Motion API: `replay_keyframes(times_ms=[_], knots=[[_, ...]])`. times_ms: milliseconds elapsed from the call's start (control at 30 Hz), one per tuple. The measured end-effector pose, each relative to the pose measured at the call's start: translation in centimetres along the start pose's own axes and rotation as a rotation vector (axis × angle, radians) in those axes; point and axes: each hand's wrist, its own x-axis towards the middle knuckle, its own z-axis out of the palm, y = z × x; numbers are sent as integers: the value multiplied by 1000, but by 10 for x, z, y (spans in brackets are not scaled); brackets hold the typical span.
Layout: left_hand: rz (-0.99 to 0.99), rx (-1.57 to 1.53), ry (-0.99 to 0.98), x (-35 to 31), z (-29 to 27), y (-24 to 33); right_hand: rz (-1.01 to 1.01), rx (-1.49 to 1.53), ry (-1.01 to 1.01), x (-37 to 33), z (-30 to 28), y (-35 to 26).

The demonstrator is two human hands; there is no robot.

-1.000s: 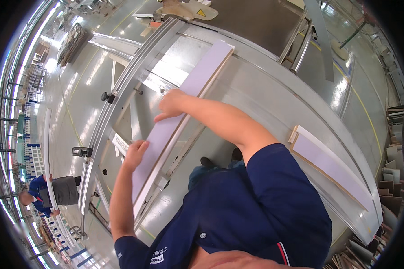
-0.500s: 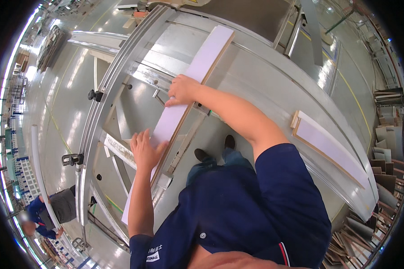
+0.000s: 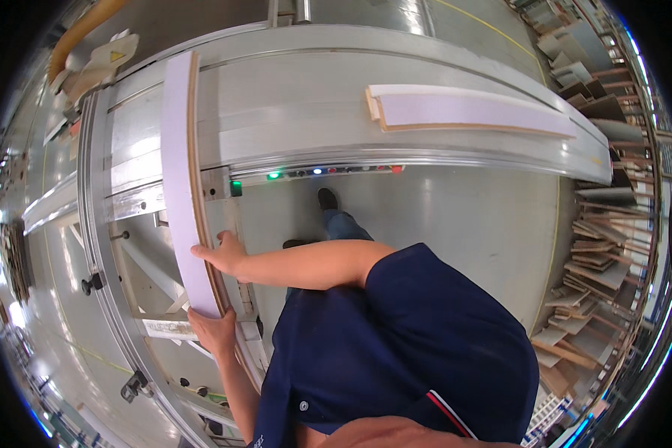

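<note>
A long, narrow white board (image 3: 178, 149) with brown edges lies lengthwise on the sliding metal table of a machine, its far end on the wide aluminium bed. My right hand (image 3: 225, 255) holds its right edge, thumb on the white face and the fingers partly hidden along the side. Closer to me, my left hand (image 3: 215, 328) is wrapped round the board's near part, with some fingers out of sight behind it. The two hands are a short way apart.
Several shorter white strips (image 3: 470, 110) rest on the aluminium bed (image 3: 291, 89) to the right. A slotted metal rail (image 3: 97, 216) with black clamps runs along the left. Control buttons (image 3: 317, 172) line the bed's near side. Stacked offcuts (image 3: 597, 246) stand far right.
My view and body have turned right. My right hand has slid nearer along the board to its right edge. My left hand, spread on the board before, now grips it.
</note>
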Motion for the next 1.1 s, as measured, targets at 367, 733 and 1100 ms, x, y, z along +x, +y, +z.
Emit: replay_keyframes(times_ms=[367, 733, 1100], knots=[[118, 26, 131, -77, -67, 72, -42, 306, -318, -70, -69, -37], [771, 146, 128, -197, -76, 289, -322, 763, -12, -146, -373, -56], [1444, 124, -166, -239, 44, 484, -418, 1135, 613, -173, -683, 42]])
